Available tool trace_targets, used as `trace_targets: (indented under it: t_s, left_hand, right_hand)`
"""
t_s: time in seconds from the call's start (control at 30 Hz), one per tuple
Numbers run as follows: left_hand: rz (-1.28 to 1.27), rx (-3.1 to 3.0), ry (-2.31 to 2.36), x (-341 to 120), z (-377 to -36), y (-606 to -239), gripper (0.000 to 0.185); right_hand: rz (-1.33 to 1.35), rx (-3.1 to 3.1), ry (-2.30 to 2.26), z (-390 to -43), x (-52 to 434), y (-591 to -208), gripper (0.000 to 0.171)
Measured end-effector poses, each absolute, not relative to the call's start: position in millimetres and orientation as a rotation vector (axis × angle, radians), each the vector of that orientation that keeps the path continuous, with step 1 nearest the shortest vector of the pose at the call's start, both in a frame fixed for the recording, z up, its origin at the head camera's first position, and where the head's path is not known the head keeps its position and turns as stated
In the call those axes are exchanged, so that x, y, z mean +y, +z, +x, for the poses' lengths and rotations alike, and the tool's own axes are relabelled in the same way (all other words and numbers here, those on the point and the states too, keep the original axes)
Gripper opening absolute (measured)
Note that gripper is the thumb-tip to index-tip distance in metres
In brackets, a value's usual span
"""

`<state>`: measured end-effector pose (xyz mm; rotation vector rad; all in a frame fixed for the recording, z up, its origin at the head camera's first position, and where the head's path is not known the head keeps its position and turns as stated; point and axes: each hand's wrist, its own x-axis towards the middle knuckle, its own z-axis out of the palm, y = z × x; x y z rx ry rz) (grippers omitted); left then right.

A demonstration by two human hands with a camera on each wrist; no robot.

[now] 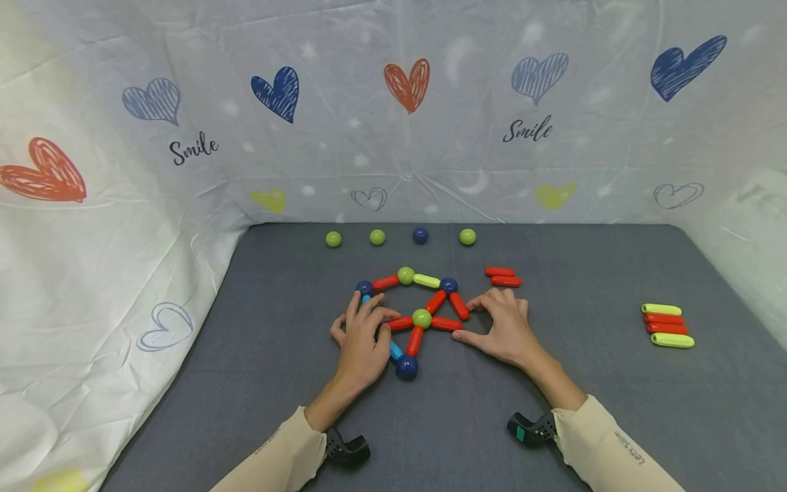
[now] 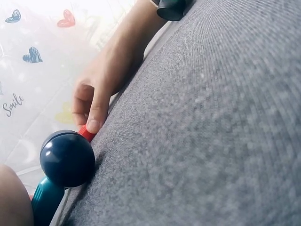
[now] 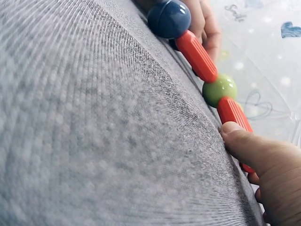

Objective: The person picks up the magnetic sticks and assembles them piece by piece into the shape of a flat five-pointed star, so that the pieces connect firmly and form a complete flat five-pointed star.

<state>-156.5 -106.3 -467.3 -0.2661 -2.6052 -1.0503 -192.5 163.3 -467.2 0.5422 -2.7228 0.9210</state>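
The left hand (image 1: 359, 338) rests with relaxed fingers on the rod-and-ball frame (image 1: 421, 318), covering its blue rod (image 1: 395, 351). The right hand (image 1: 501, 328), fingers spread, touches the red rods (image 1: 458, 306) with thumb and fingertips.

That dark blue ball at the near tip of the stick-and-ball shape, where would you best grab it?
Probably pinch the dark blue ball across its round sides, coming from above or from the near edge. That side is bare mat; a red stick and a teal stick join its far side, beside the left hand.
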Motion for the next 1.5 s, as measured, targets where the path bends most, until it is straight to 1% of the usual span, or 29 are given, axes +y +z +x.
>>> trace_targets:
  t_s: [0.5,0.8,0.97,1.1,1.3,1.5]
  left_hand:
    - [-0.295,-2.584,-1.027,-107,-156,-469,0.026]
    - [-0.259,-2.576,-1.039,-106,-156,-469,0.025]
    - [-0.229,-2.573,-1.039,-109,-159,-471,0.023]
    - [-0.254,-2.569,-1.070,-113,-163,-471,0.022]
    - [-0.283,-2.610,-1.097,-118,-165,-469,0.015]
    - [-0.300,-2.625,-1.135,-120,-166,-469,0.014]
  right_hand:
    - [0.554,-2.699,0.954,-193,163,-471,0.043]
    - [0.542,-2.694,0.979,-193,165,-472,0.048]
    - [0.480,-2.586,1.145,-195,165,-472,0.042]
    - [0.378,-2.450,1.251,-198,167,-472,0.037]
    - [0.223,-2.305,1.284,-210,173,-467,0.034]
    - [0.169,-2.357,1.207,-238,183,-459,0.040]
